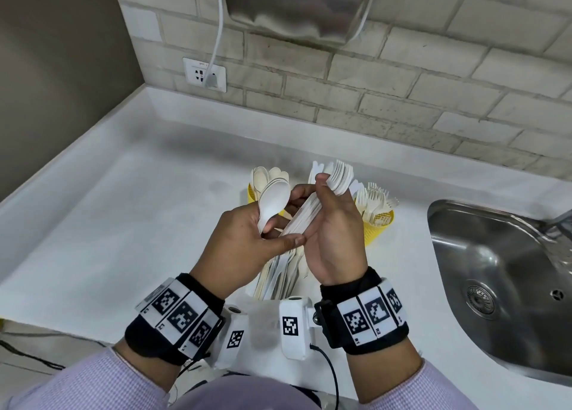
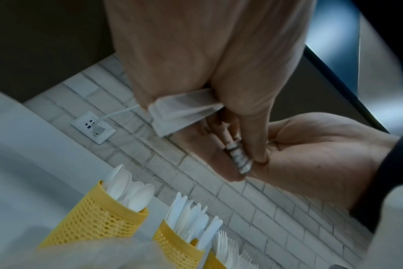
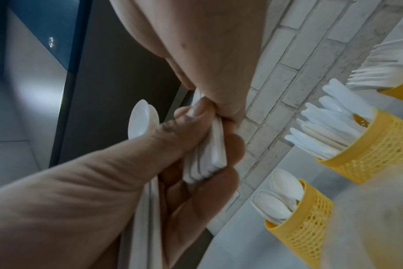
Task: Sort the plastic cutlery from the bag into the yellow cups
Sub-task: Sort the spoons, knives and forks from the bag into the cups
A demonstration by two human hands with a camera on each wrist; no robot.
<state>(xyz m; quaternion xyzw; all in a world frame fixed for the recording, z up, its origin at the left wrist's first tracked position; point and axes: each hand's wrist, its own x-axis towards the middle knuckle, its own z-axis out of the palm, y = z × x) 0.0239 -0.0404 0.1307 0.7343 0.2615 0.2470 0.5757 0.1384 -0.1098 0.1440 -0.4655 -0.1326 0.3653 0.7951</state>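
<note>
Above the white counter (image 1: 130,199), in the head view, the left hand (image 1: 247,242) curls its fingers around white spoons (image 1: 274,204), and the right hand (image 1: 334,224) grips a stack of forks (image 1: 339,177); more cutlery (image 1: 280,273) lies below, in a clear bag. Yellow cups (image 1: 379,227) stand behind, a steel sink (image 1: 495,255) at the right, before a brick wall (image 1: 402,84). In the left wrist view, the handle ends (image 2: 239,158) sit between thumb and palm. In the right wrist view, the handles (image 3: 209,156) are pinched by both hands.
</note>
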